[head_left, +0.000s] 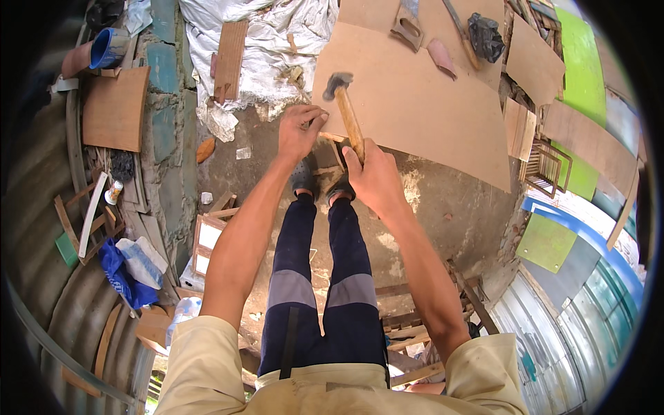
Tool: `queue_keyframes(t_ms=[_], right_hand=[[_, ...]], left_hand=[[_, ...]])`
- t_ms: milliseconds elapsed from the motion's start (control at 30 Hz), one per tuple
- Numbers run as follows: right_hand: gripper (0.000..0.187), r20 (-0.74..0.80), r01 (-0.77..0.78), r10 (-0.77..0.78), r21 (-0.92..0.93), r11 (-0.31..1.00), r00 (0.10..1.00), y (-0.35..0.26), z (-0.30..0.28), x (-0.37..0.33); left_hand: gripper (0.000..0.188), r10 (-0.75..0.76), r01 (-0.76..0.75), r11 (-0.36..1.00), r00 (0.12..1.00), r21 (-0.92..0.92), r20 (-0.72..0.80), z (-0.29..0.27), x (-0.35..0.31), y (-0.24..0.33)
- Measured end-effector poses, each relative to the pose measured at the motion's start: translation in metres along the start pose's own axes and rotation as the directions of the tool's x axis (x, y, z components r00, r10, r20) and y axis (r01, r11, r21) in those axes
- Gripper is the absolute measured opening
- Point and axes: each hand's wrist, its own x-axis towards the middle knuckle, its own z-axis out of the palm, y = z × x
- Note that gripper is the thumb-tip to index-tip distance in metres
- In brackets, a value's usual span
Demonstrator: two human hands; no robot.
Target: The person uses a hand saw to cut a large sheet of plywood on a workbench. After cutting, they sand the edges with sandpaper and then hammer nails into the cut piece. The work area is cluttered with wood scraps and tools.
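Note:
My right hand (pixel 377 176) is wrapped round the wooden handle of a claw hammer (pixel 350 117). The hammer's metal head is raised over the near left part of a large brown plywood sheet (pixel 422 117) and is slightly blurred. Beside the sheet's left edge, my left hand (pixel 301 130) is closed in a pinch, thumb against fingers. Whatever it may hold is too small to make out. Below the hammer, thin wooden strips (pixel 330 138) show at the sheet's near corner, by my feet.
A handsaw (pixel 408 29), a long-handled tool (pixel 462 33), a black plastic bag (pixel 486 38) and a pinkish scrap (pixel 441 59) lie on the sheet's far part. White sacking (pixel 266 41) with a plank (pixel 230 61) spreads at far left. A worn wall (pixel 166 138) runs along the left.

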Motion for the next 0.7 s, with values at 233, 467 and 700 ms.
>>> queue_keyframes(t_ms=[233, 467, 700], right_hand=[[0.035, 0.036, -0.069, 0.070, -0.028, 0.997, 0.997, -0.005, 0.000, -0.002], [0.034, 0.077, 0.011, -0.006, -0.067, 0.998, 0.997, 0.003, 0.003, 0.003], [0.035, -0.001, 0.009, -0.009, -0.095, 0.995, 1.000, 0.006, 0.004, 0.002]], left_hand=[[0.023, -0.020, 0.022, 0.999, 0.999, -0.029, 0.036, 0.000, 0.000, 0.000], [0.025, -0.009, 0.010, 1.000, 0.999, -0.028, 0.039, -0.002, 0.004, -0.003], [0.024, -0.024, 0.029, 0.998, 0.996, -0.054, 0.090, -0.006, 0.003, 0.003]])
